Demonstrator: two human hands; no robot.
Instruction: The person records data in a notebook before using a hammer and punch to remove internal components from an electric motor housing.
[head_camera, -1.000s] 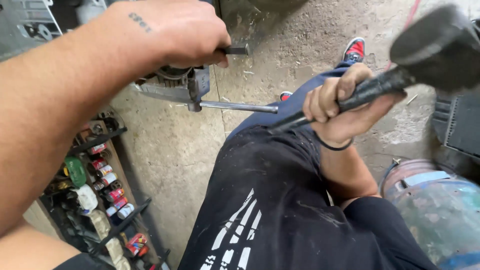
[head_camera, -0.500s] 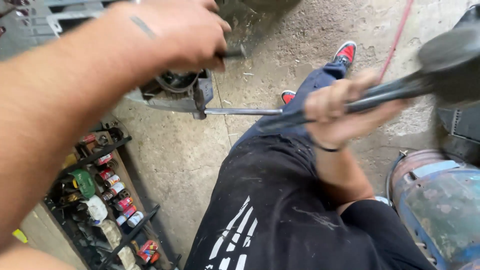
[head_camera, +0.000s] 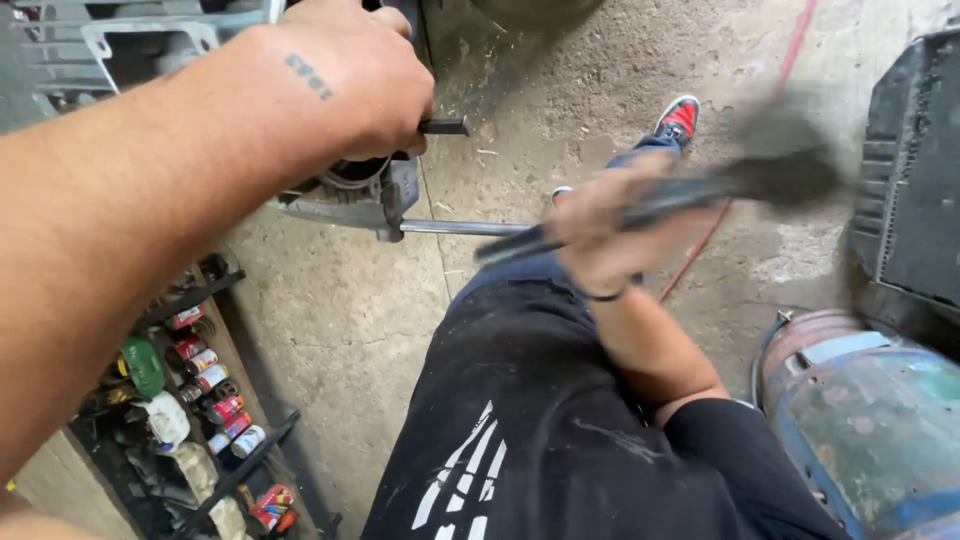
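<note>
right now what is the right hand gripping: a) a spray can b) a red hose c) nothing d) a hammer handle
d, the right hand is wrapped around the dark handle of a hammer, whose motion-blurred head sticks out to the right, while the left hand holds a thin dark tool against the metal part.

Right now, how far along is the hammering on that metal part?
Done: the left hand has a dark punch-like tool set against the grey metal part, whose rod sticks out to the right. In hand: the right hand swings a hammer, blurred in mid-stroke and apart from the tool. Left: the blow hasn't landed; I can't tell if anything has loosened.
</note>
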